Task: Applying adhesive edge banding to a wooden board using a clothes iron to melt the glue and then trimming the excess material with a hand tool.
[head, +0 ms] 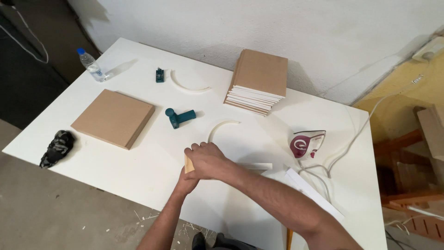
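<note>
White table [138,171], two hands [203,162] gripping one wooden block [188,164]

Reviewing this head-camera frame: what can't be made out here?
- Small wooden block: mostly covered by the right hand; its shape is unclear.
- Left hand: lies under the right hand, so its grip is hidden.
- White strip: its near end is hidden behind the right forearm.
- Iron: its cord runs off the table toward the wall; the plug is not seen.
- Small teal piece: too small to identify.
</note>
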